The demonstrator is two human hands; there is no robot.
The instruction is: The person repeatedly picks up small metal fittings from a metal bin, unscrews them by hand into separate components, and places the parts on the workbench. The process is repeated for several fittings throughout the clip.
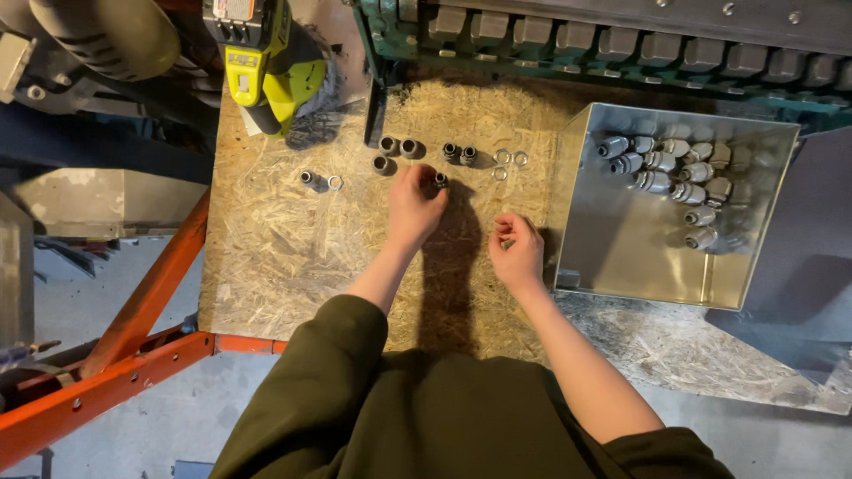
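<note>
We look down on a chipboard worktop whose left and near edges sit on an orange steel frame; beyond that edge the grey floor drops away, so open room lies to our left and toward our body. At the far left corner a yellow-green cordless drill lies partly over the board.

Small dark metal fittings are scattered along the far middle of the board: one with a ring beside it, a cluster of short sleeves, and a pair next to three thin steel rings. The board between these parts and our torso is bare, rough and flaky.

Our left hand reaches forward, fingers curled and pinched on a small dark fitting that rests on the board just past the fingertips. Our right hand hovers lower, near the tray, fingers loosely curled toward the thumb; we cannot tell whether it holds anything.

To the right stands a shiny sheet-metal tray with upright walls, touching the board's far right part. In its far half lie about a dozen grey threaded fittings, rounded and metallic, in rough rows; its near half is bare. Behind everything runs a green machine rail with blocky steel segments.
</note>
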